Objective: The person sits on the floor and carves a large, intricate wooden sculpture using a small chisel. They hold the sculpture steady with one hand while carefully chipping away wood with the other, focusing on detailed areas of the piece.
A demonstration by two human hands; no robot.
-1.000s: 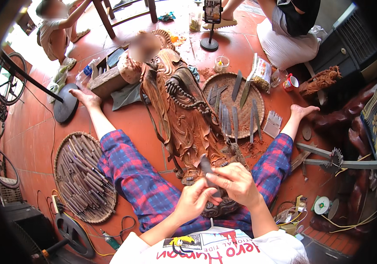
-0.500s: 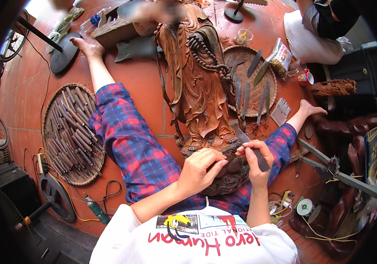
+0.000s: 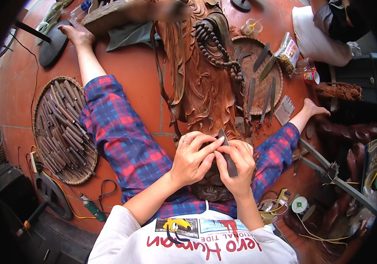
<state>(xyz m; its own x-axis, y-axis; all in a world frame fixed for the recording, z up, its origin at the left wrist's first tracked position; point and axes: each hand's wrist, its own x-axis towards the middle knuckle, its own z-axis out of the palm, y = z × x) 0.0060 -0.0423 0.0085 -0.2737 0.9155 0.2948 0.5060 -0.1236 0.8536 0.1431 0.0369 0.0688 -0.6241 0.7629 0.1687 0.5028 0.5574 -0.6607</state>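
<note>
both hands [image 3: 215,160] grip chisel [image 3: 227,152] against carved statue [image 3: 206,83]

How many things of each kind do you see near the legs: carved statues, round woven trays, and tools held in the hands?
Carved wooden statue: 1
Round woven trays, one left, one right: 2
Chisel held by left hand and right hand: 1
Total: 4

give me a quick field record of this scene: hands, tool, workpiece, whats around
left hand: fingers pinch the chisel near its tip
right hand: wraps the chisel lower down
chisel: dark blade, tip up, at the carving's lower part
wooden statue: lies on the floor between the person's legs
left basket: round, full of carving tools
right tray: round, a few chisels
</note>
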